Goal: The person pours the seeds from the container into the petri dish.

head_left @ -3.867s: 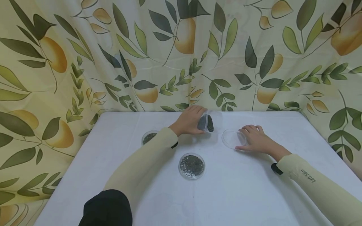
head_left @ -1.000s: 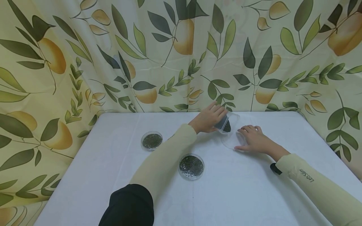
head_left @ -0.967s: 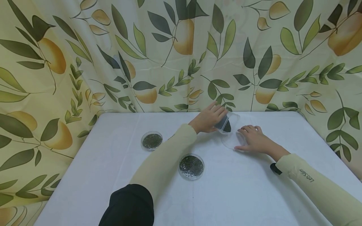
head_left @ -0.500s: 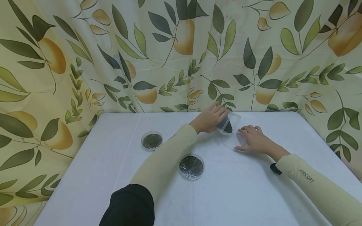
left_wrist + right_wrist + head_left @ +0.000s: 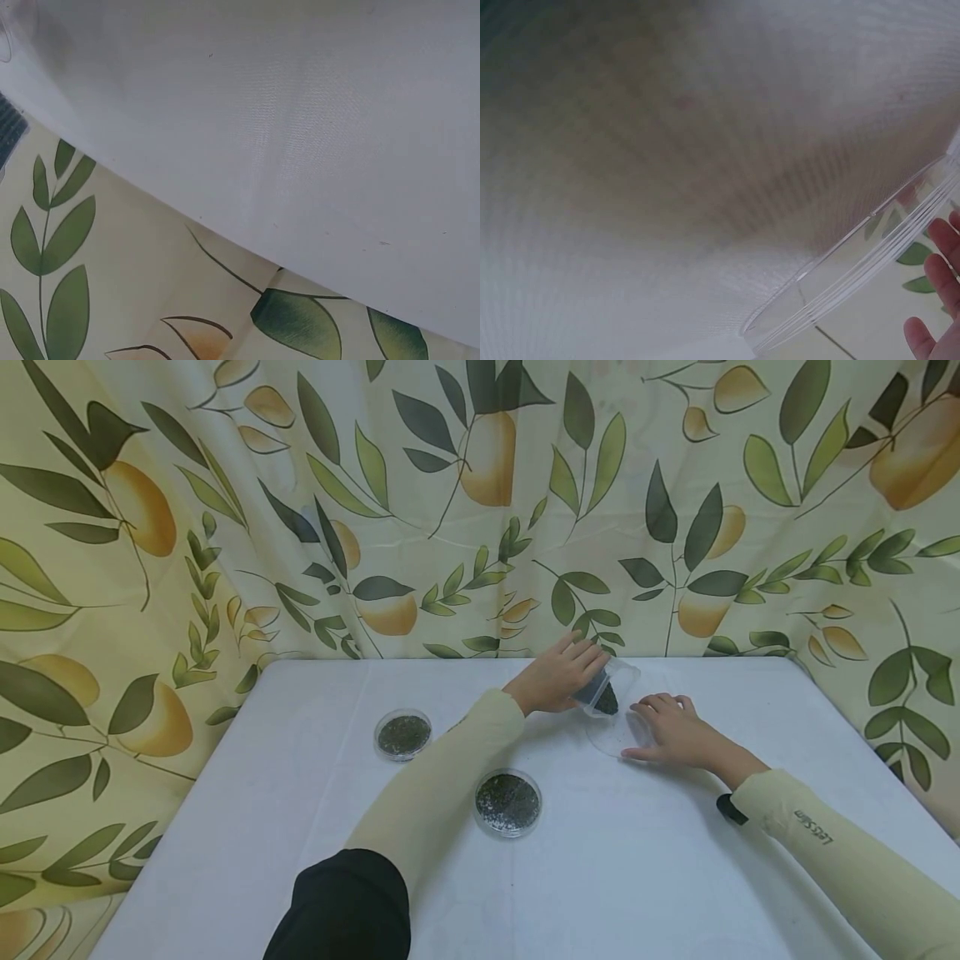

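Observation:
My left hand [image 5: 557, 675] grips a clear plastic container [image 5: 587, 687] at the back of the table, above the far side of a clear empty-looking petri dish [image 5: 604, 745]. The container tips to the right, with dark grains [image 5: 607, 699] gathered near its lower side. Whether grains are falling cannot be made out. My right hand [image 5: 678, 733] holds the dish's right side, thumb on the near side and fingers on the far side. In the right wrist view the dish's clear rim [image 5: 832, 279] runs beside fingertips [image 5: 941, 281]. The left wrist view shows only a sliver of the container [image 5: 9, 129].
Two petri dishes of dark grains stand on the white tablecloth [image 5: 630, 877]: one dish [image 5: 507, 802] at the middle, another [image 5: 402, 734] farther left. My left forearm passes between them. A leaf-and-fruit patterned curtain [image 5: 480, 527] hangs behind the table's back edge.
Compared with the oldest frame, my left hand has carried the container right to above the petri dish and tilted it further. Over the last second it shifts only slightly. My right hand stays put.

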Demonstrator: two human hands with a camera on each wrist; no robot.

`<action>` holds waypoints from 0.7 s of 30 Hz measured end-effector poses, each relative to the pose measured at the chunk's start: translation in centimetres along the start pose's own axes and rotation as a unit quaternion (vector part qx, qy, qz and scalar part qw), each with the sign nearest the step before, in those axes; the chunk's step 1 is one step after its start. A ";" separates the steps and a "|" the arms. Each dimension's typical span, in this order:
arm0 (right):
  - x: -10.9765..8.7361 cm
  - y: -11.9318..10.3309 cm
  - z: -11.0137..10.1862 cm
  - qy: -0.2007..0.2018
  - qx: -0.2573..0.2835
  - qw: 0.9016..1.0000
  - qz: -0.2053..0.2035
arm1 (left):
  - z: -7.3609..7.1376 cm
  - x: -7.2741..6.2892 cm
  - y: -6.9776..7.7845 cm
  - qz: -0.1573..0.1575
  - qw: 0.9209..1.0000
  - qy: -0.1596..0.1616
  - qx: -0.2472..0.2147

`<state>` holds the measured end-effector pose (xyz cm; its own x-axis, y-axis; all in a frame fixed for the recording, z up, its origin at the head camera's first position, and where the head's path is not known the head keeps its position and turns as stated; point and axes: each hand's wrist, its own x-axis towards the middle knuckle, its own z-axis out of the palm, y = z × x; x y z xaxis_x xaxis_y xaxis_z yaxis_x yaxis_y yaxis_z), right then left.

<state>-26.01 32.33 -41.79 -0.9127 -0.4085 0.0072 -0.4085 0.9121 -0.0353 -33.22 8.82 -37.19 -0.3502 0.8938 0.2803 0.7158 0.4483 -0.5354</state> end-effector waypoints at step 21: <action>0.0 0.1 0.1 0.001 0.002 1.000 0.000 | -0.1 0.0 0.0 0.006 1.000 -0.001 0.002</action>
<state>-26.03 32.38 -41.91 -0.9130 -0.4078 0.0098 -0.4078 0.9122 -0.0396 -33.14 8.80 -37.16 -0.3427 0.8993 0.2715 0.7179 0.4371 -0.5418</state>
